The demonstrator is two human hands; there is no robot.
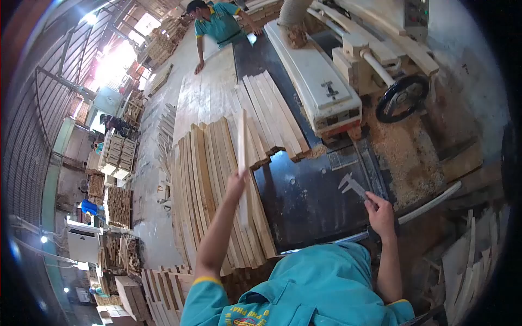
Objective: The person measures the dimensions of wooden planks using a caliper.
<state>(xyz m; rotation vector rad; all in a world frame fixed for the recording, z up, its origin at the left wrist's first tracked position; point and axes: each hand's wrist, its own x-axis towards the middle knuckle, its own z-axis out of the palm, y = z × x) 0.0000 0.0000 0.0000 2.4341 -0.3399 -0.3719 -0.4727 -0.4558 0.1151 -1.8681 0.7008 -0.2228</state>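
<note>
My left hand (236, 183) is closed around a narrow wooden strip (242, 138), held raised over a row of long wooden boards (204, 179). In my right hand (380, 215) is a metal vernier caliper (353, 186), its jaws pointing away to the left, above the dark machine table (307, 204). A second group of pale boards (272, 111) lies on the table beyond my left hand.
A white machine housing (318, 81) with a black handwheel (402, 99) stands at the right, sawdust (408, 163) heaped beside it. Across the table a co-worker (220, 24) leans on the wooden surface (209, 81). Wood stacks (117, 155) line the left; offcuts (473, 266) lie lower right.
</note>
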